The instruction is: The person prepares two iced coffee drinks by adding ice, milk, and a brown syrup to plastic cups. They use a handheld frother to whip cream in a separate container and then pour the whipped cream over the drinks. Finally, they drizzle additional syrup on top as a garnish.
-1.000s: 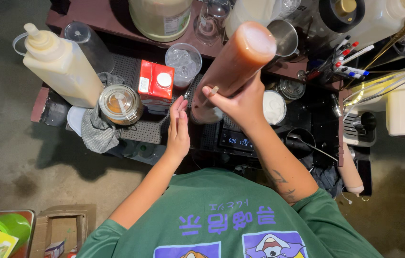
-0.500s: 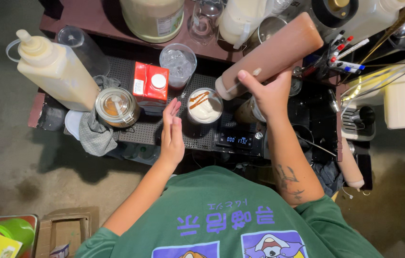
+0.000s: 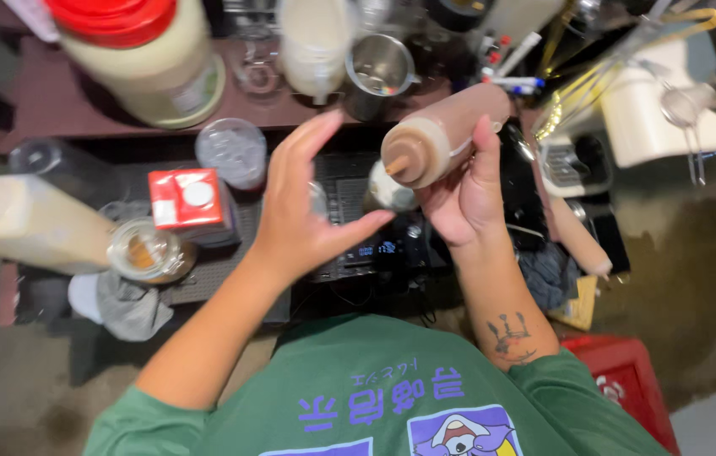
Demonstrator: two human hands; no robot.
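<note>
Since half a second ago the brown squeeze bottle [image 3: 438, 135] has swung down to lie nearly level, nozzle toward the person, gripped around its middle by the right hand [image 3: 459, 198]. Beneath it, a cup [image 3: 389, 190] sits on the digital scale [image 3: 366, 245], partly hidden. Spread open and grasping nothing, the left hand [image 3: 299, 215] hovers near the cup; a careless squeeze could put sauce on those fingers or the scale.

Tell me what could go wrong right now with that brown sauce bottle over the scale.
The brown squeeze bottle lies tilted in the right hand, nozzle down, so sauce may drip onto the digital scale. The open left hand hovers above the cup and could knock it. The frame is blurred, so aim looks uncertain.
</note>
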